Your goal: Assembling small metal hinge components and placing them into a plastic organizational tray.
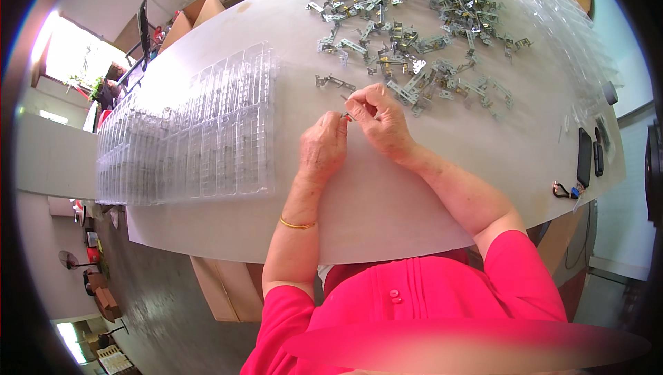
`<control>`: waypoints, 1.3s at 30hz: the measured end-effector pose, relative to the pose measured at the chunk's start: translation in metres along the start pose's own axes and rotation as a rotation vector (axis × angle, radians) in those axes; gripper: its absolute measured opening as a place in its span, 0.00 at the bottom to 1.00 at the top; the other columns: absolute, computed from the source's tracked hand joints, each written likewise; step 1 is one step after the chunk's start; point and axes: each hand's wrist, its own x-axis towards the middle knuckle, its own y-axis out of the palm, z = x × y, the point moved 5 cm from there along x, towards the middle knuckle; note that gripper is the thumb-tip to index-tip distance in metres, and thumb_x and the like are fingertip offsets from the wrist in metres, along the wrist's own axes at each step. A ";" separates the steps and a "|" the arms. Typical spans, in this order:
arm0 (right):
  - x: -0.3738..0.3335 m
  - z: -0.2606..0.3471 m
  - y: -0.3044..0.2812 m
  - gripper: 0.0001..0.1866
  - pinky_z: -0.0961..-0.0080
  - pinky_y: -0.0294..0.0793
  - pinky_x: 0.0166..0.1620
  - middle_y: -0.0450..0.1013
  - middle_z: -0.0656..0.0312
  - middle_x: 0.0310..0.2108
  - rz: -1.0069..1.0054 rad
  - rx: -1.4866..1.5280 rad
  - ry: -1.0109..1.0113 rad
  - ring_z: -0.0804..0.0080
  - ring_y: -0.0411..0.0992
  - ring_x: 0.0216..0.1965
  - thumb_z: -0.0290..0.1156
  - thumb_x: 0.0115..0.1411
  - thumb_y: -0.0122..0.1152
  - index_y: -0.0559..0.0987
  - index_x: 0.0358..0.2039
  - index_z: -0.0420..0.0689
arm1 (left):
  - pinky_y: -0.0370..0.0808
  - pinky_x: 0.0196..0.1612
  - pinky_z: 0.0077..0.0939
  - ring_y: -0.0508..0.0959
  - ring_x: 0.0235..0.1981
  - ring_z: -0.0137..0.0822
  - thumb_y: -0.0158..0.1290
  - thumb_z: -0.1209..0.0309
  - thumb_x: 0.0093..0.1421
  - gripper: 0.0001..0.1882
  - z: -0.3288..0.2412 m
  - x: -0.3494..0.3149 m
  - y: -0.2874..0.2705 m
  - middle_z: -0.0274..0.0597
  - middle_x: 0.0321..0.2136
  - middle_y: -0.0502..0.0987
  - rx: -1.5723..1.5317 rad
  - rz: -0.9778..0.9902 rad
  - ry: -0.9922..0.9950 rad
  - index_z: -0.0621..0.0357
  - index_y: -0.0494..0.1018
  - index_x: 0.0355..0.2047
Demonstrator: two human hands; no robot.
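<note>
Hands meet at the table's [387,195] middle: my left hand [322,146] and right hand [378,118] pinch together one small metal part [346,116], I think a clip, too small to tell. Behind them the heap of metal brackets [414,36] looks large. Clear plastic trays [186,133] lie at left; whether they are filled, I cannot see, so much work seems left.

Counts on the white surface [387,195]

Two hands, one loose heap of small silver metal brackets [414,23], too many to count; two dark flat devices [584,156] at right.
</note>
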 end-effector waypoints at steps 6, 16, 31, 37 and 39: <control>0.002 -0.017 -0.005 0.05 0.82 0.66 0.29 0.68 0.71 0.24 -0.047 0.193 0.145 0.84 0.64 0.25 0.31 0.65 0.61 0.78 0.35 0.44 | 0.68 0.24 0.30 0.71 0.19 0.32 0.48 0.67 0.69 0.11 0.018 -0.001 -0.001 0.41 0.18 0.70 -0.463 0.001 -0.381 0.61 0.73 0.34; -0.003 -0.021 0.006 0.07 0.85 0.67 0.28 0.69 0.72 0.21 0.150 0.142 0.285 0.87 0.65 0.24 0.33 0.66 0.60 0.78 0.36 0.44 | 0.57 0.20 0.17 0.59 0.17 0.19 0.44 0.64 0.72 0.15 0.028 -0.001 0.000 0.27 0.15 0.64 -0.804 -0.053 -0.548 0.62 0.73 0.33; -0.002 -0.021 0.005 0.06 0.83 0.69 0.31 0.71 0.69 0.26 0.226 0.196 0.390 0.83 0.67 0.26 0.30 0.69 0.53 0.76 0.41 0.43 | 0.70 0.29 0.30 0.71 0.25 0.38 0.48 0.69 0.69 0.09 0.008 0.003 -0.007 0.44 0.24 0.72 -0.235 -0.077 -0.154 0.62 0.72 0.34; -0.001 -0.028 0.008 0.09 0.81 0.73 0.36 0.73 0.65 0.32 0.294 0.576 0.568 0.81 0.71 0.31 0.30 0.69 0.48 0.75 0.43 0.42 | 0.72 0.28 0.38 0.75 0.24 0.49 0.50 0.71 0.66 0.07 0.005 0.002 -0.006 0.47 0.24 0.74 -0.130 -0.081 -0.042 0.60 0.71 0.31; 0.000 -0.029 0.008 0.10 0.81 0.73 0.36 0.73 0.66 0.31 0.319 0.617 0.581 0.81 0.71 0.31 0.31 0.68 0.47 0.75 0.42 0.41 | 0.71 0.27 0.38 0.75 0.23 0.49 0.51 0.72 0.65 0.07 0.002 0.002 -0.006 0.46 0.23 0.73 -0.084 -0.099 0.019 0.60 0.70 0.30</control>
